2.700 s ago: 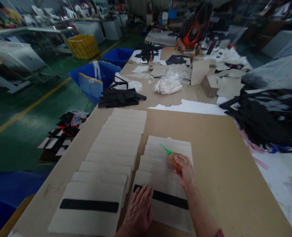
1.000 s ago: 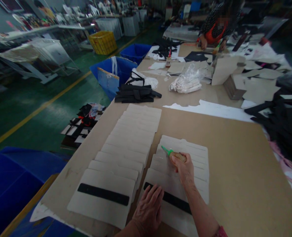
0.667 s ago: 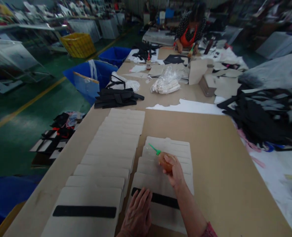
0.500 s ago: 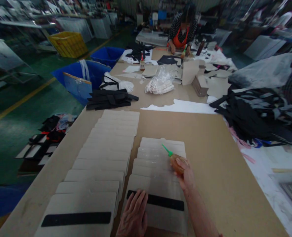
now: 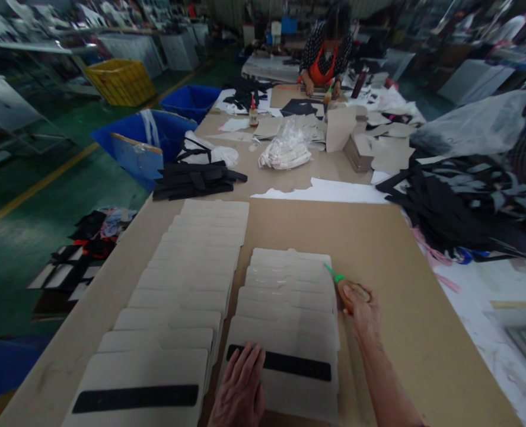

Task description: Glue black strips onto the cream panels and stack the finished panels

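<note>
My right hand (image 5: 364, 311) is wrapped round a squeeze bottle (image 5: 350, 293) of amber liquid with a thin green nozzle. The nozzle's tip is over the upper right corner of the right row of overlapping beige boards (image 5: 284, 308). Glossy streaks show on the upper boards of that row. My left hand (image 5: 240, 385) lies flat with fingers stretched out on the nearest board, over the left part of its black strip (image 5: 296, 365). To the left runs a longer row of overlapping boards (image 5: 187, 279), its front board bearing another black strip (image 5: 136, 398).
Black strips (image 5: 195, 179) are piled at the table's far left, beside a plastic bag (image 5: 287, 145). Blue bins (image 5: 133, 142) stand left of the table. Black material (image 5: 471, 201) heaps along the right edge. A person in a red apron (image 5: 322, 68) works at the far end.
My right hand has moved the squeeze bottle to the right, from over the boards to their right edge. My left hand stays in place on the front board.
</note>
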A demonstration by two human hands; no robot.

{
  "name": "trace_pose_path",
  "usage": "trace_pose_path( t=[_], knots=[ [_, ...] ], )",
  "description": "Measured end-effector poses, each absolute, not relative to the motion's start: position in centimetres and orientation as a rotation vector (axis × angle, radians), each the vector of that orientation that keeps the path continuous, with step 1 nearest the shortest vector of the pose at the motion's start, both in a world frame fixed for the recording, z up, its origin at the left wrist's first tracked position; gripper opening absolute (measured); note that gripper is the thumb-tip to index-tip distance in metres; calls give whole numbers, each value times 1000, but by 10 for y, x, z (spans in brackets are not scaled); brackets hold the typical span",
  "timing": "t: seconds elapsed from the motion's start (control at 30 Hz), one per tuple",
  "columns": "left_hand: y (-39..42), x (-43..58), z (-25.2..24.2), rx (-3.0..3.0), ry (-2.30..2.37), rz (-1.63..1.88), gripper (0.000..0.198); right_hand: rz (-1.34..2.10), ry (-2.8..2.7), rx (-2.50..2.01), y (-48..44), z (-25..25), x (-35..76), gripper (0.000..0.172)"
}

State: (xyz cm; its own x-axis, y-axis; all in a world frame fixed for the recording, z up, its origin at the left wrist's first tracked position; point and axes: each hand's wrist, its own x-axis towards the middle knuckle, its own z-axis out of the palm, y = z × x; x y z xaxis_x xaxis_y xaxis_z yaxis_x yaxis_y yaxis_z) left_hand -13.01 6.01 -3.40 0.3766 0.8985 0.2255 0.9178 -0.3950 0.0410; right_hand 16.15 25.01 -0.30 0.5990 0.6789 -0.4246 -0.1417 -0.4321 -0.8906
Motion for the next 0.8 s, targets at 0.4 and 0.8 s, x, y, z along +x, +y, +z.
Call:
trace_pose_path(
  t=[0.4,0.8],
  knots=[
    [60,-129,-31,-2543,-1710,-370,58,1002,-488,-1805,250,2,159,72],
    [61,-127,-26,-2540,-1710,-322,58,1067,-611,-1814,258,3,119,64]
  ],
)
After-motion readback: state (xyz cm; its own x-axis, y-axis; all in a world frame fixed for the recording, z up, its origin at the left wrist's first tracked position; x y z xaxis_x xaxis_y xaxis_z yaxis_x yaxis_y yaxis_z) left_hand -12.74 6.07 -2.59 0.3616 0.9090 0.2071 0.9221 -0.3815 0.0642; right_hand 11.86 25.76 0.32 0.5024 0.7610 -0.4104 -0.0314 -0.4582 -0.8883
